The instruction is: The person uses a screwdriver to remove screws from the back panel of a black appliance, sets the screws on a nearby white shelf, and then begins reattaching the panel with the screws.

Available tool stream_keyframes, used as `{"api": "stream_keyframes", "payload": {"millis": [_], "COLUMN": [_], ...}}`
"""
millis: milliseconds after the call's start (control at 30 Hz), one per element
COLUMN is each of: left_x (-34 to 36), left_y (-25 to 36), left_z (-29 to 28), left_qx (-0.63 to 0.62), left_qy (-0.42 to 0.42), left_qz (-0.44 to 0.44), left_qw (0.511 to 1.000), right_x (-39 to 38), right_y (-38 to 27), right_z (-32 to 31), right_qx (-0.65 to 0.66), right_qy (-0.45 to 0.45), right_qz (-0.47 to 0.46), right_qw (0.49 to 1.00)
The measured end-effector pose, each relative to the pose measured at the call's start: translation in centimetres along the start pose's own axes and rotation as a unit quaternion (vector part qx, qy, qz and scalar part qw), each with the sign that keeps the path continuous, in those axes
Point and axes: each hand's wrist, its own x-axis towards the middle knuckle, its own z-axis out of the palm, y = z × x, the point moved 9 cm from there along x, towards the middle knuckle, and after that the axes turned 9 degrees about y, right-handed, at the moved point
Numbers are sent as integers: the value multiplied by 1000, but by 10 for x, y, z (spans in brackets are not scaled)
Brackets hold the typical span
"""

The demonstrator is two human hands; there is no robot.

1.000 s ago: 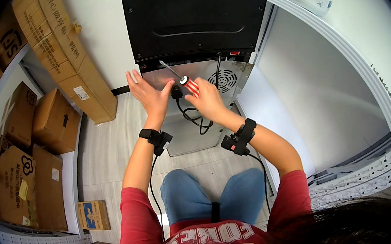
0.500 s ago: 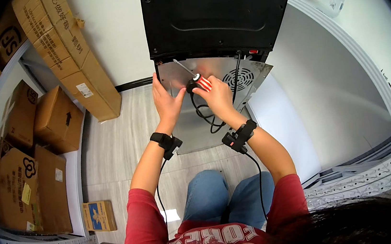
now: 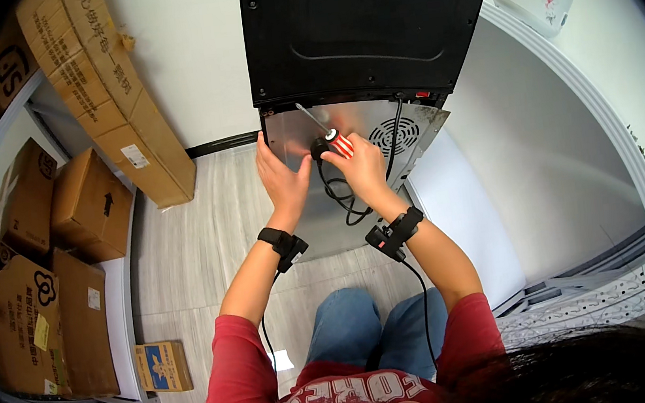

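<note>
Screwdriver [image 3: 341, 145] grasped in my right fingers [image 3: 363, 150], pointing far-left across metal panel [image 3: 362, 120]; left fingers [image 3: 263, 157] spread at panel's left edge, black plug [image 3: 318, 149] between hands. Best angle tip clear of metal.

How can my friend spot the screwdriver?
Find the big black panel at the top middle, then the silver metal panel below it. There, the right hand holds the screwdriver, its tip slanting up and left. Its red-and-white striped handle sets it apart from the plain black cable nearby.
</note>
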Motion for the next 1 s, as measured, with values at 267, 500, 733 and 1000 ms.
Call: {"api": "stream_keyframes", "payload": {"millis": [267, 500, 733, 1000], "left_x": [1, -1, -2, -4], "left_y": [3, 5, 8, 6], "left_z": [2, 0, -3, -3], "left_qx": [26, 16, 16, 8], "left_qy": [-6, -11, -4, -12], "left_qz": [20, 3, -1, -24], "left_qw": [999, 1000, 1000, 1000], "right_x": [0, -12, -9, -11], "right_y": [-3, -9, -7, -5], "right_z": [-2, -3, -1, -5], "right_qx": [-22, -5, -33, -30], "right_qy": [-11, 22, 13, 14], "right_qz": [7, -67, -24, -23], "right_qw": [1000, 997, 999, 999]}}
